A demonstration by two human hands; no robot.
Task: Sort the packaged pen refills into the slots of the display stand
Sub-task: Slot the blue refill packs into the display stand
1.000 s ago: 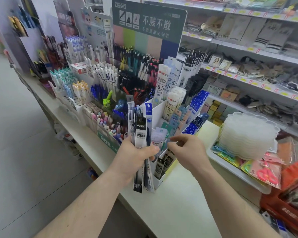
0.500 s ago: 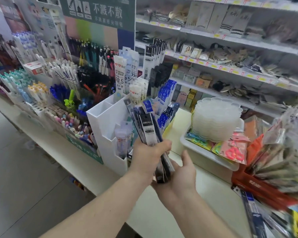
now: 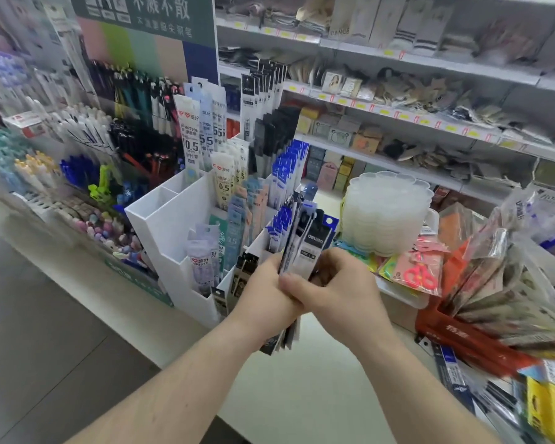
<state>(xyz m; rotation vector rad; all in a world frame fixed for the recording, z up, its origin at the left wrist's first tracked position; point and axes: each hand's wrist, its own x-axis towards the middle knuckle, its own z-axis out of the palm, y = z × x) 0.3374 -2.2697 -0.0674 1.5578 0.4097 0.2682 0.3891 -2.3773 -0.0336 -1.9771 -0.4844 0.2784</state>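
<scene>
Since before, right hand (image 3: 340, 283) has joined left hand (image 3: 269, 290); both grips hold the refill packs (image 3: 302, 248) beside the display stand (image 3: 173, 225), above open tabletop (image 3: 302, 395).

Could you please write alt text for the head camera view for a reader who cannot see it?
Both hands, left and right, grip a bundle of packaged pen refills in front of a white display stand on a shop counter.

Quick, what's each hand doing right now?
Left hand: grips the bundle of black-and-white packaged pen refills.
Right hand: fingers curled round the same bundle.
</scene>
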